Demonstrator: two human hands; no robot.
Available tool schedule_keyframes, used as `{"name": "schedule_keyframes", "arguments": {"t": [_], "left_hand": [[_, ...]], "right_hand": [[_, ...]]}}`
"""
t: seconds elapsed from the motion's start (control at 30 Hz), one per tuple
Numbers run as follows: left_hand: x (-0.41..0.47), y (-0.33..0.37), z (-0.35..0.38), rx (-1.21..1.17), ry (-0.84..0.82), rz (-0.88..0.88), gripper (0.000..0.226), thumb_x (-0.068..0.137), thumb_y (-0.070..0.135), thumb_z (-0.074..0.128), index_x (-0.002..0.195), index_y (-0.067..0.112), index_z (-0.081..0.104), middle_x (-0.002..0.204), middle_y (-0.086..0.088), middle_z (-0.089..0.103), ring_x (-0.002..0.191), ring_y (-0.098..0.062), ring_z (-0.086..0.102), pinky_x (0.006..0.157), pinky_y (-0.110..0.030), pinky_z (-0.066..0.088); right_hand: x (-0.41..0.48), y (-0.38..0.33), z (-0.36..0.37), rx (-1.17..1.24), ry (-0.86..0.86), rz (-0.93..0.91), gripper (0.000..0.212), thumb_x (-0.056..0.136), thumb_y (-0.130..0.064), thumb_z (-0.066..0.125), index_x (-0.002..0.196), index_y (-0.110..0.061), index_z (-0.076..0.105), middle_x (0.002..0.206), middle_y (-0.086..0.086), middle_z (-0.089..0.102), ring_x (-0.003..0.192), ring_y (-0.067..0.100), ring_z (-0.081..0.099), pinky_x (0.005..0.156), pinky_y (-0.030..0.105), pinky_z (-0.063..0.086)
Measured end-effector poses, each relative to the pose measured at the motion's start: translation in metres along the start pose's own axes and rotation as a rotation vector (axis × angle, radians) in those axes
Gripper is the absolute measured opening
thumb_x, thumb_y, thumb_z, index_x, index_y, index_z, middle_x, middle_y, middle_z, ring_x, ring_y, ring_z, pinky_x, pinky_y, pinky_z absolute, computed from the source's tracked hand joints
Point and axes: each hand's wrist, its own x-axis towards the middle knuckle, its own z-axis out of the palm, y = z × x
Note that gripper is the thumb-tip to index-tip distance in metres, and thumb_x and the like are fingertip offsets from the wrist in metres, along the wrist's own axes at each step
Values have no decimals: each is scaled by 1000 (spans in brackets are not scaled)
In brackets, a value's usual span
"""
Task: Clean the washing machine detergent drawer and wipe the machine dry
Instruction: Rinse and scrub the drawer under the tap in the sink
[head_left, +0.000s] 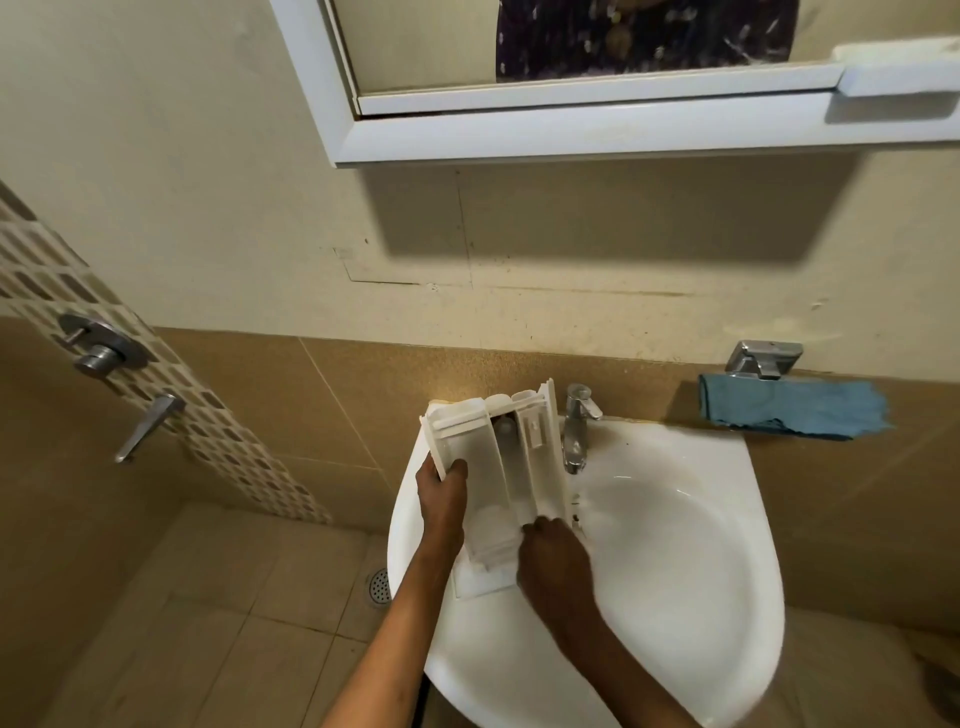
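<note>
White plastic detergent drawer (480, 452), seen from my remote head view, lies tilted over the left rim of a white ceramic sink (727, 525). Its far end rises toward the wall and its near end dips toward the basin. 3 lengthwise compartments face the camera, the widest on the left.

The left hand (441, 493) grips the drawer's left wall, its fingers curled over the edge into the wide compartment.

The right hand (553, 561) covers the drawer's near right corner with its back toward the camera. It is motion-blurred and its fingers are hidden, so I cannot tell whether they clamp the plastic or merely rest on it.

A chrome tap (576, 428) stands just beside the drawer's right wall, at the back of the sink.

Right of the tap, a blue cloth (789, 408) lies on the tile ledge below a chrome wall fitting (763, 358).

Above, a white-framed mirror cabinet (571, 137) hangs on the cream wall.

At left, a chrome shower mixer (98, 348) and a lever handle (150, 426) sit on a strip of mosaic tile (249, 467). A round floor drain (379, 584) shows just beside the sink's left edge.
</note>
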Motion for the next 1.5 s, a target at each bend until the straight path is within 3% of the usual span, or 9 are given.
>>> {"name": "schedule_keyframes", "arguments": {"t": [0.13, 0.23, 0.33, 0.57, 1.1, 1.2, 1.27, 1.37, 1.5], "left_hand": [[-2, 0, 0, 83, -60, 107, 29, 83, -7, 43, 104, 7, 57, 78, -7, 58, 70, -14, 52, 54, -17, 43], [-1, -1, 0, 126, -21, 108, 33, 83, -6, 43, 112, -1, 58, 89, -27, 59, 68, -25, 52, 54, -19, 40], [2, -4, -2, 110, -11, 81, 31, 83, -5, 43, 110, -4, 58, 76, -7, 58, 67, -18, 54, 55, -22, 40], [1, -4, -4, 68, -20, 87, 28, 84, -7, 42, 106, 0, 59, 70, 3, 55, 64, -10, 51, 56, -22, 41], [-1, -2, -11, 104, -35, 101, 37, 84, -11, 40, 74, 22, 50, 65, 1, 46, 59, -10, 42, 56, -23, 36], [-1, -3, -10, 168, -66, 126, 34, 81, -13, 38, 66, 17, 43, 59, 0, 36, 55, -13, 32, 52, -24, 28], [-4, -2, -9, 219, -92, 146, 35, 80, -14, 37, 64, 17, 42, 57, 1, 37, 53, -12, 32, 48, -18, 29], [-8, -2, -7, 262, -126, 171, 33, 81, -16, 37, 64, 12, 39, 54, 2, 35, 50, -10, 31, 39, -7, 26], [-12, -1, -3, 281, -172, 178, 29, 83, -14, 38, 71, 12, 46, 57, 1, 40, 54, -10, 36, 40, -6, 29]], "right_hand": [[28, 15, -29, 526, 123, 470, 7, 79, -7, 65, 76, -6, 71, 73, 9, 63, 69, 23, 60, 61, 21, 40], [47, 28, -38, 1320, 76, 1126, 19, 86, -6, 51, 69, -1, 59, 65, 11, 56, 60, 23, 51, 59, 27, 39], [56, 37, -32, 1586, 108, 1298, 15, 91, -3, 44, 85, 1, 57, 70, 11, 55, 62, 19, 53, 72, 31, 48], [75, 50, -10, 1805, 33, 1348, 32, 98, 2, 24, 79, 5, 49, 78, 17, 50, 77, 25, 52, 101, 37, 39], [67, 79, -5, 2173, -55, 1348, 29, 91, 3, 26, 70, -7, 43, 62, 6, 44, 60, 14, 36, 58, 20, 33], [70, 82, -49, 2299, -121, 1097, 21, 63, 9, 63, 66, -4, 48, 50, 7, 47, 57, 13, 38, 51, 19, 38], [78, 76, -94, 2164, -314, 889, 34, 44, 9, 82, 65, -3, 57, 54, 6, 51, 52, 14, 48, 45, 20, 43], [99, 63, -145, 1597, -428, 701, 13, 90, 3, 49, 82, 1, 59, 60, 9, 63, 52, 17, 62, 49, 20, 53], [114, 33, -172, 932, -589, 461, 28, 96, 7, 32, 99, 17, 58, 85, 24, 66, 65, 24, 65, 71, 34, 57]]}}
